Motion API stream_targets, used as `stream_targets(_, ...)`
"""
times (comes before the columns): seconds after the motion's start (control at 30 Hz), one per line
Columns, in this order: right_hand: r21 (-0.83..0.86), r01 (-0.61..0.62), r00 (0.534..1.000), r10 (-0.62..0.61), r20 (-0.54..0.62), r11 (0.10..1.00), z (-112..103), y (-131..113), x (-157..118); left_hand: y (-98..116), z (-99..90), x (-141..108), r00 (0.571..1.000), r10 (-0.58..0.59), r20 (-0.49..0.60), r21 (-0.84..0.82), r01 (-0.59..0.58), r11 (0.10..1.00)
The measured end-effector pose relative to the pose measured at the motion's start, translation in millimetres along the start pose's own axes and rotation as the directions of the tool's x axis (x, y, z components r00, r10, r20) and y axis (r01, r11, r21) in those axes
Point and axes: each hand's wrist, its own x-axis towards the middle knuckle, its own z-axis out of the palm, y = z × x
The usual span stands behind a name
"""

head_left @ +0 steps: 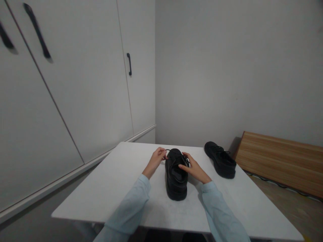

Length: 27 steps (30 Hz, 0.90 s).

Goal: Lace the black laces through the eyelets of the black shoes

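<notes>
Nearest of all, two light blue sleeves reached in over the near edge of the white tabletop [101, 188], and out of them came the hands! The black shoe [176, 181] sat upright near the middle of the tabletop, heel towards the person, toe pointing away. On its left, the left hand [158, 155] had thumb and fingers pinched together on a dark lace [168, 150], just beside the front of the shoe. Over on the other side, the right hand [191, 166] was half open, thumb at the shoe's opening, fingers curled by the laces. Further out to the right, a second black shoe [222, 161] rested at a slant near the tabletop's edge. Beyond that stood a wood-grain panel [280, 159], and at the back, white cabinet doors [96, 84] with dark handles met a plain pale wall [227, 67].
</notes>
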Motion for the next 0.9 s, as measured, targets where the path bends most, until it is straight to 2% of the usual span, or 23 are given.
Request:
stream_targets(0.13,0.006,0.0,1.0,0.0,0.005,1.0,0,0,0,-4,-1.4,4,0.998,0.061,0.019,0.059,-0.062,0.996)
stream_targets(0.33,0.021,-0.002,1.0,0.002,0.0,1.0,0,-4,0,-13,-3.5,7,0.995,0.087,0.048,0.174,-0.094,0.98)
stream_targets(0.5,0.012,0.0,1.0,0.0,-0.002,1.0,-1,-4,-1,-9,-3.7,2,0.992,0.118,0.041,0.338,-0.125,0.933)
stream_targets(0.9,0.009,0.008,1.0,-0.008,0.008,1.0,-2,-11,-2,-13,-12.9,5,0.96,0.272,0.061,0.53,-0.262,0.807)
